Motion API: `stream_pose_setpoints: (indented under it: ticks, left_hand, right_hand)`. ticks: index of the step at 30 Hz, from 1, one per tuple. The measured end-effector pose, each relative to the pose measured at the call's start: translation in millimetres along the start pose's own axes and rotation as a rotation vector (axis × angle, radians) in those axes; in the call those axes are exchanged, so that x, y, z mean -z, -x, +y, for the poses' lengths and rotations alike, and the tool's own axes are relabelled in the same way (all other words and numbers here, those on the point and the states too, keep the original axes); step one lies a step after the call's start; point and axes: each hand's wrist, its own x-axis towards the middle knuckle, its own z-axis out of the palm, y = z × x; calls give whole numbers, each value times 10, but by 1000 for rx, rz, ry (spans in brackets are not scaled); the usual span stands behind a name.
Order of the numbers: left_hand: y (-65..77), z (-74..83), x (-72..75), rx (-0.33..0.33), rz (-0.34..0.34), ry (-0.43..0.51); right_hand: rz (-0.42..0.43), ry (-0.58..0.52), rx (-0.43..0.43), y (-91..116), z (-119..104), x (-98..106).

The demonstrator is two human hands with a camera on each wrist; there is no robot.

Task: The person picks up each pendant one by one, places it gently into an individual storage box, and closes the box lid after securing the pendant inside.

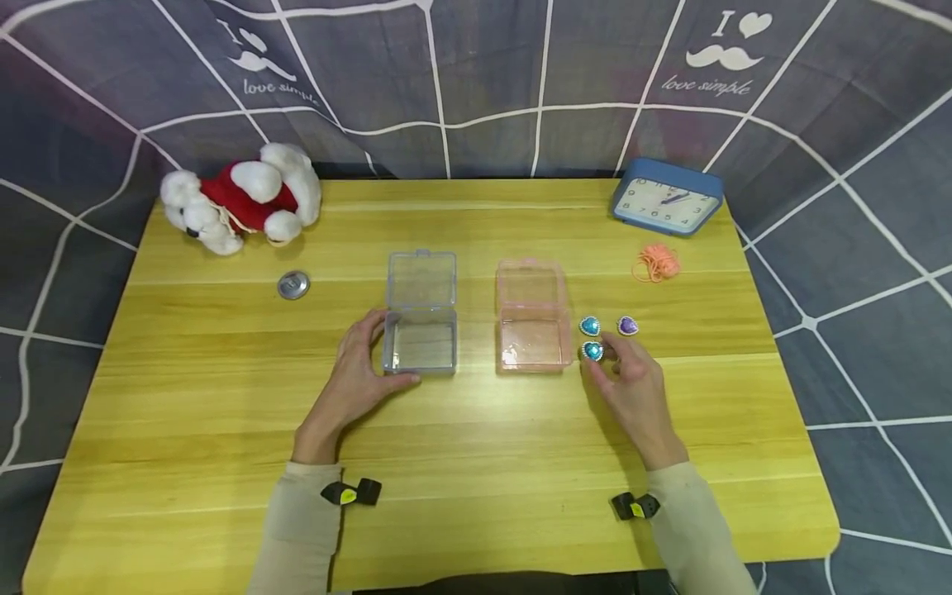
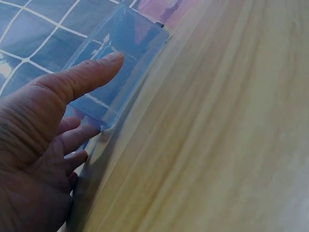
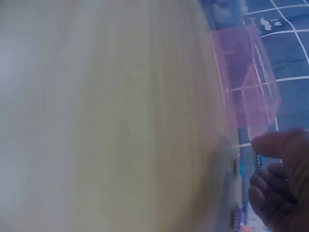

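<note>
The open pink box (image 1: pixel 531 368) stands on the table (image 1: pixel 476 479); just right of it, the right hand (image 1: pixel 634 387) pinches a blue heart gem (image 1: pixel 592 351) between thumb and finger. A second blue gem (image 1: pixel 590 326) and a purple gem (image 1: pixel 628 326) lie right of the pink box too. To its left, the left hand (image 1: pixel 355 372) spreads wide against the clear box (image 1: pixel 437 370). Beyond the pink box, the curtain (image 1: pixel 491 66) reads "love simple" twice; beyond and right, a numbered clock (image 1: pixel 667 197) stands.
</note>
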Motion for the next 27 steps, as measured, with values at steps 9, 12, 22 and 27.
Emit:
stream_pose_setpoints:
  ticks: [9,12,22,27]
  left_hand:
    - [17,-21,14,1,2,2]
    - [20,-28,15,2,4,10]
    - [24,-7,16,6,5,17]
    - [22,-4,16,23,0,9]
  right_hand:
    - [76,55,54,-222,-135,58]
    - [77,48,79,-291,-222,58]
    - [48,-15,135,-463,-503,-108]
    - [-23,-68,128,-538,-676,-236]
